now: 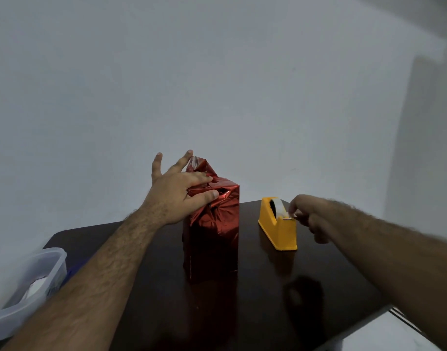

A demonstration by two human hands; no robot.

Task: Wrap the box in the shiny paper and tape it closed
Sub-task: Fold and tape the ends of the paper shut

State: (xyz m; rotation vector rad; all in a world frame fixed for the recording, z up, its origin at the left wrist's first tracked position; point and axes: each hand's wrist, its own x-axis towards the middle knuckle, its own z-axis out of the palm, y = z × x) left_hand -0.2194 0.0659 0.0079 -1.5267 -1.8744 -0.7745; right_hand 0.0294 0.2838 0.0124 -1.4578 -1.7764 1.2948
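Surface: dark table [255, 300] against a plain grey wall.
Box [212, 231]: upright mid-table, wrapped in red shiny paper [204, 168], top flap unsealed.
Left hand [178, 191]: spread, pressing top folds flat.
Right hand [307, 216]: pinching the tape end at the yellow dispenser [278, 224].
Advice: keep folds pinned; pull tape taut, tear cleanly against the cutter.

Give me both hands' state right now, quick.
Left hand: open, fingers spread, pressing folded paper on top of the wrapped box.
Right hand: pinching the tape end at the yellow dispenser.
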